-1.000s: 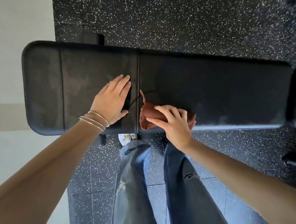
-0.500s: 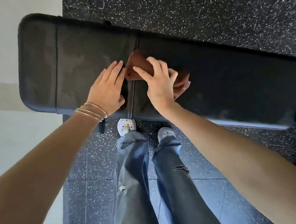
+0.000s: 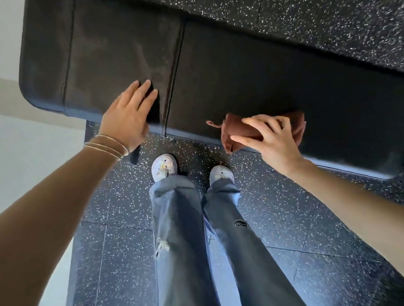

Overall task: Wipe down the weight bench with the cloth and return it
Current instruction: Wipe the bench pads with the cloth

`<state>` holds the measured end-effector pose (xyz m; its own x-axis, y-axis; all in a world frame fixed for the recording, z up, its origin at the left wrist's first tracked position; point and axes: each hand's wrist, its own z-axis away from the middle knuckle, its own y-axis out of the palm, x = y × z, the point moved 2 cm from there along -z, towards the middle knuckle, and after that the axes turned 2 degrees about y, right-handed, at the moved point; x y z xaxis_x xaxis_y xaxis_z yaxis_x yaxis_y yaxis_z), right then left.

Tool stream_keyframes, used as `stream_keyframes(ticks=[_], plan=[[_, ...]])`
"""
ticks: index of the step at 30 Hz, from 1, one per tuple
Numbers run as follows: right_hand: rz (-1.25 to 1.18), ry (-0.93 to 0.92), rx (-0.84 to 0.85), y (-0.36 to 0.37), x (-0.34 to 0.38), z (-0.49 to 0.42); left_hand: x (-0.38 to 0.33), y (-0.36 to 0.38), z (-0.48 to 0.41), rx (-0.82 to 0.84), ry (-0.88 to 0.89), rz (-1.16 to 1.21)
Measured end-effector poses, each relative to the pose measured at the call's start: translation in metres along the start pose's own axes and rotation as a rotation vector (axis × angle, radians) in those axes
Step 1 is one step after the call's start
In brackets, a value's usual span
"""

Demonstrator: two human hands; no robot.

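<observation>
Now the right hand [image 3: 272, 143], fingers curled round the brown cloth [image 3: 238, 130], has dragged it from the seam toward 4 o'clock, to the near edge of the weight bench [image 3: 237, 74]. The left hand [image 3: 127, 118] stays flat, fingers straight, at the cloth's 9 o'clock. One cloth, one bench, two hands, three bangles [image 3: 106, 146].

Gym: padded black weight bench [image 3: 250, 73], speckled rubber floor tiles [image 3: 305, 5].
</observation>
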<state>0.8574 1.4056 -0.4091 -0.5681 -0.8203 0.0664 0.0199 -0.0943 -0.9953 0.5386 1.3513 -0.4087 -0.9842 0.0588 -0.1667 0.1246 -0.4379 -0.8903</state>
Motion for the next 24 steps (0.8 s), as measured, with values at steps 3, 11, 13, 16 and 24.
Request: stream_keyframes(ticks=[3, 11, 13, 16, 24], plan=[[-0.04, 0.12, 0.024, 0.002, 0.014, -0.002, -0.001, 0.006, -0.001, -0.002, -0.007, 0.029], [-0.068, 0.128, 0.108, 0.0, 0.092, -0.077, 0.008, -0.004, 0.001, 0.017, 0.064, 0.004], [-0.048, 0.108, 0.089, 0.004, 0.098, -0.081, 0.008, -0.007, 0.0, 0.04, 0.084, -0.018], [-0.011, 0.003, 0.028, 0.005, 0.072, -0.046, 0.003, -0.011, -0.005, 0.027, 0.121, -0.046], [-0.075, 0.71, 0.203, -0.015, -0.016, 0.11, -0.052, -0.015, -0.041, -0.061, 0.364, -0.037]])
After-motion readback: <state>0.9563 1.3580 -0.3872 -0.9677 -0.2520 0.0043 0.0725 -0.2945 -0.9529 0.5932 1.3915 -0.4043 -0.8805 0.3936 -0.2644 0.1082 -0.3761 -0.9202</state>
